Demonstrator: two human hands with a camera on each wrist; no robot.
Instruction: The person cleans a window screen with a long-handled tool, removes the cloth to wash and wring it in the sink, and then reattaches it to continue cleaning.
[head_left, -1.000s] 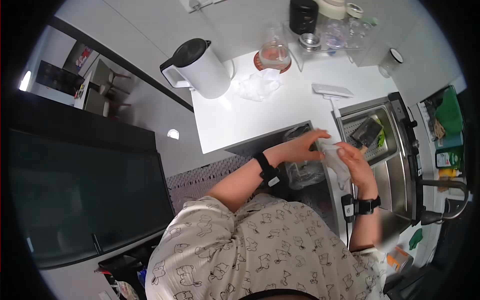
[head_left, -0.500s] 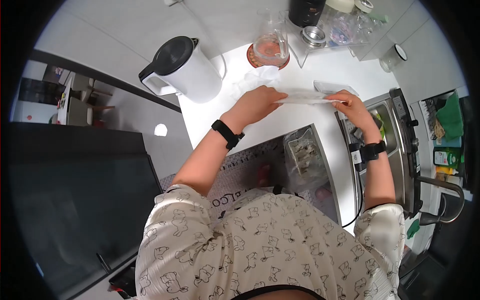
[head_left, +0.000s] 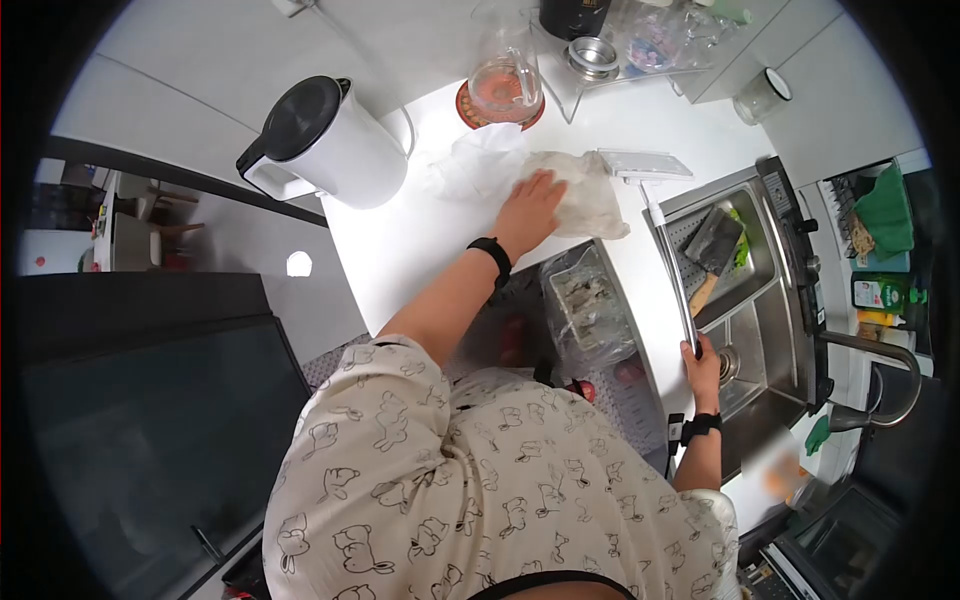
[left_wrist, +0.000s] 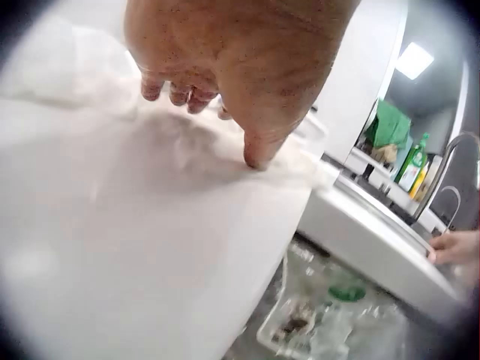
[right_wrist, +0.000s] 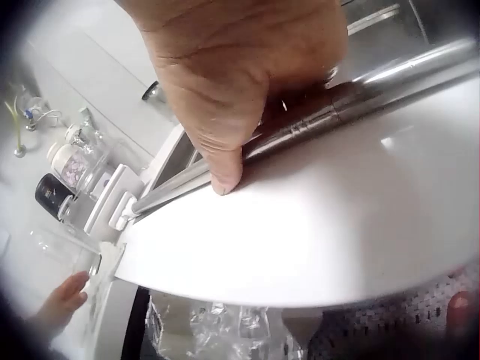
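My left hand [head_left: 533, 208] rests on a thin, translucent off-white cloth [head_left: 590, 200] spread on the counter, its fingers extended. In the left wrist view the thumb and fingertips touch the cloth. A crumpled white sheet [head_left: 478, 165] lies beside it to the left, partly overlapping. By the sink edge my right hand [head_left: 704, 372] grips the metal pole [head_left: 672, 265] of a flat mop, thumb on the near side in the right wrist view. The mop's white flat head [head_left: 648, 164] lies on the counter just right of the cloth.
A white kettle [head_left: 345, 150] stands at the counter's left. Behind the cloth is a glass jug [head_left: 503, 88] on a coaster. The sink [head_left: 745, 350] on the right holds a cleaver [head_left: 714, 245]. Below the counter edge hangs a clear bag [head_left: 590, 305].
Both hands held the cloth stretched between them half a second ago; now it lies on the counter under the left hand. The right hand has let go and moved down onto the mop pole.
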